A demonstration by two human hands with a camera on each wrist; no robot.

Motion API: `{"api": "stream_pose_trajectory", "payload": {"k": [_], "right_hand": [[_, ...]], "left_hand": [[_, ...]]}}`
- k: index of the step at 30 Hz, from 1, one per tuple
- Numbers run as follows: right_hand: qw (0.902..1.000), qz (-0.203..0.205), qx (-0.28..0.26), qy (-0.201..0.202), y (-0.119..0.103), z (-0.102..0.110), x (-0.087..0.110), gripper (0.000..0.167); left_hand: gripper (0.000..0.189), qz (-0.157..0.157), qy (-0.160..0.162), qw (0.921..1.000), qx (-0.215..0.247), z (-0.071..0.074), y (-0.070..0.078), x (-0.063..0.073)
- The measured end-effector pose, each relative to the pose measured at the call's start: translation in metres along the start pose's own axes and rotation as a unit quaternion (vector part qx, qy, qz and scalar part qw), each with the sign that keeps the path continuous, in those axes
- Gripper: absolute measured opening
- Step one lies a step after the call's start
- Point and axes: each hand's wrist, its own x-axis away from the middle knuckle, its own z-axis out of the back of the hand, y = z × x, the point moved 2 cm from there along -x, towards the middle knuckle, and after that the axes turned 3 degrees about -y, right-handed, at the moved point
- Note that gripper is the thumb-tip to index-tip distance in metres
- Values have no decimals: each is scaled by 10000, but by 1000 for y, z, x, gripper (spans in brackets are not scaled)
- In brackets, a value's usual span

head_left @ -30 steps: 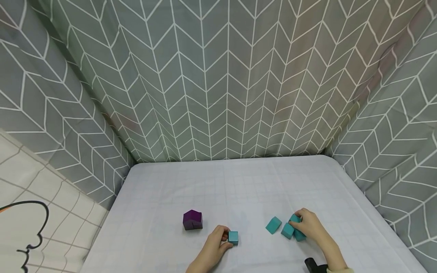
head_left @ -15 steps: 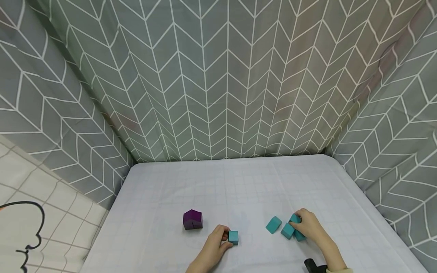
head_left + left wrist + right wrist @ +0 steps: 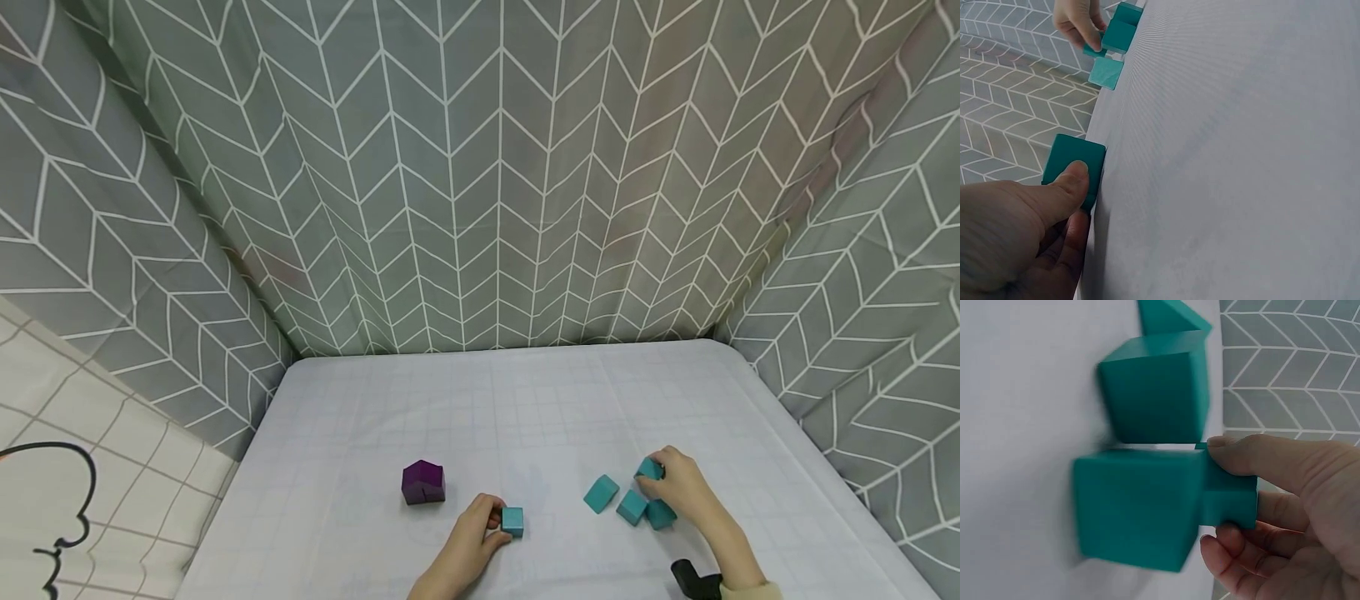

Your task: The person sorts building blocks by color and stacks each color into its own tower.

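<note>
Between its thumb and fingers, my left hand [image 3: 467, 543] holds a teal cube [image 3: 512, 522] at the table's near middle. In the left wrist view the thumb presses on one face of this cube [image 3: 1075, 156]. To the right, my right hand [image 3: 684, 486] pinches another teal block [image 3: 649, 468], partly covered by the fingers. Two teal cubes [image 3: 632, 507] [image 3: 1138, 509] lie close by on the near side of that hand. Left of them is a teal block [image 3: 602, 494], which shows a triangular end [image 3: 1169, 317] in the right wrist view.
A purple house-shaped block [image 3: 423, 483] stands left of my left hand. The white-covered table [image 3: 487, 417] is bordered by patterned grey curtains [image 3: 480, 208] at the back and sides. A black strap-like piece [image 3: 696, 581] sits at my right wrist.
My right hand has moved slightly away toward the far side with its teal block, opening a gap to the nearer cubes. The left hand and its cube stay put.
</note>
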Motion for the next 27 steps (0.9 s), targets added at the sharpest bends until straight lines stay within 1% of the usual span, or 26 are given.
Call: {"api": "stream_pose_trajectory", "payload": {"k": [5, 9, 13, 18, 21, 24, 27], "right_hand": [[9995, 242, 91, 196, -14, 6, -7, 29], [9989, 413, 97, 191, -31, 6, -11, 30], [9982, 601, 11, -17, -51, -4, -13, 31], [9958, 884, -61, -234, -77, -24, -11, 28], [9912, 1264, 41, -398, -88, -36, -8, 28], [9822, 1762, 71, -646, -97, -48, -3, 27], [9733, 2111, 100, -893, -103, -58, 1, 28]], "left_hand": [[31, 8, -7, 10000, -19, 1, 0, -1], [31, 41, -32, 10000, -21, 1, 1, -2], [31, 20, -24, 10000, -15, 2, 2, -1], [31, 23, -31, 10000, 17, 3, 2, -1], [30, 61, -54, 10000, 45, 3, 1, 0], [30, 32, -74, 10000, 58, 3, 0, 0], [30, -58, -100, 9999, 33, 2, 0, 0]]}}
